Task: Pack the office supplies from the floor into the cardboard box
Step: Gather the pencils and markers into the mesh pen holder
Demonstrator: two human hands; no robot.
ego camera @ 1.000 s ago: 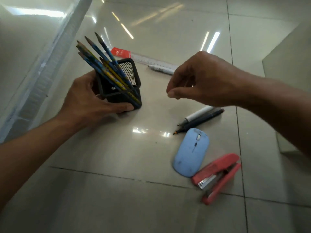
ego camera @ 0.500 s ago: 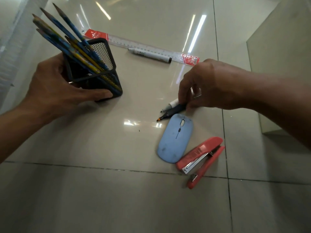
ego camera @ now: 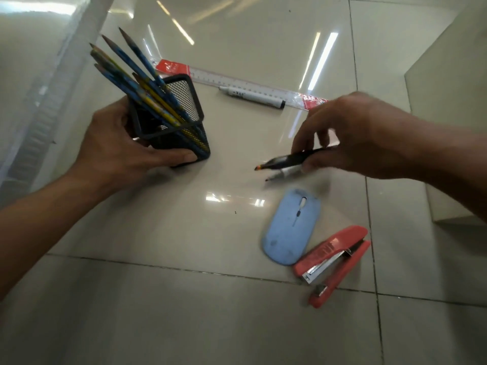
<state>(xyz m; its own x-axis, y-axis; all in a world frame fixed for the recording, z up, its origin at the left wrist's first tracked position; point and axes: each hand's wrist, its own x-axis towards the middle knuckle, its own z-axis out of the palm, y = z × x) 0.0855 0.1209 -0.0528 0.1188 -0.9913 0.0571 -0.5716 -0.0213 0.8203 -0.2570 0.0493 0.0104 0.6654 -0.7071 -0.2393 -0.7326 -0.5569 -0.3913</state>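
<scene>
Head view. Left hand (ego camera: 116, 151) grips the black mesh holder (ego camera: 181, 127), fingers round its far-left side and thumb laid along the low front wall. The holder is tilted and full of pencils (ego camera: 137, 75) that fan up and away to the left.

Right hand (ego camera: 355, 135) is right of the holder and well apart from it. Its fingers and thumb are curled, pinching a black marker (ego camera: 292, 159). A white pen (ego camera: 284, 173) sits just under the marker at the thumb; I cannot tell if it is held too or lies on the floor (ego camera: 184, 299).

Key relation: both pens run roughly level, tips aimed left toward the holder, rear ends hidden in the right hand. The holder's mouth opens upward, so the pens likely need to swing from lying to near upright before they can drop in. The right hand carries and the left only steadies.

- Beyond the holder to the right: a clear ruler (ego camera: 237, 83), with a white marker (ego camera: 253, 95) just beside it.
- Right of the holder, nearer the camera: a blue mouse (ego camera: 291, 227), with a red stapler (ego camera: 333, 262) against it.
- Far right of the holder: a pale box wall (ego camera: 448, 101), possibly the cardboard box; not sure.
</scene>
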